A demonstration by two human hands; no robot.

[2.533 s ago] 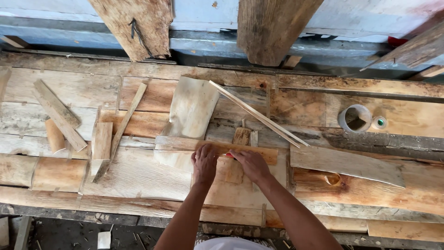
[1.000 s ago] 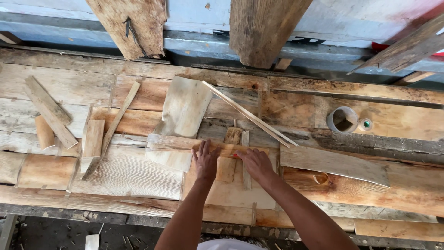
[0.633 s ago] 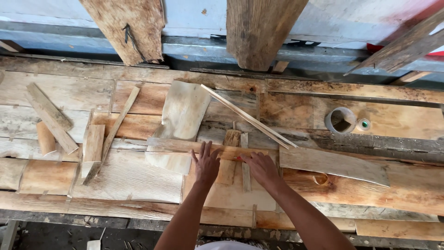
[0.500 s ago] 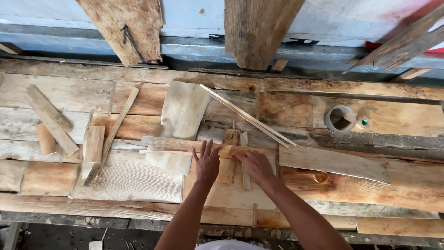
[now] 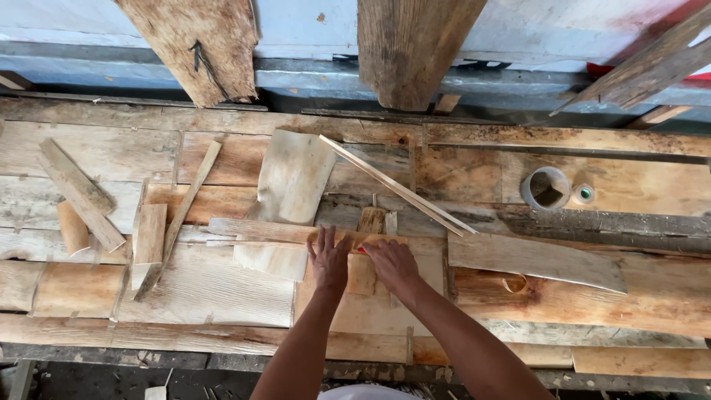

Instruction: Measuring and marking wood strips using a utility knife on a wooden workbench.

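Wooden workbench [image 5: 96, 148], left hand [image 5: 329, 259] splayed flat, right hand [image 5: 392, 263] curled on strip [image 5: 296, 232]

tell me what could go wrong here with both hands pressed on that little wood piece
The left hand and right hand press bare on a rough small wood block, so splinters seem possible. The thin long strips lie loose just beyond the fingers; a push forward might knock them.

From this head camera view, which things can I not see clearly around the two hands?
- Small red item at the right hand: covered by the fingers, kind unclear.
- Wood strip under the left hand: partly covered by the palm.
- Inside of the grey tube: dark.
- Leaning post: cut off at the top edge.
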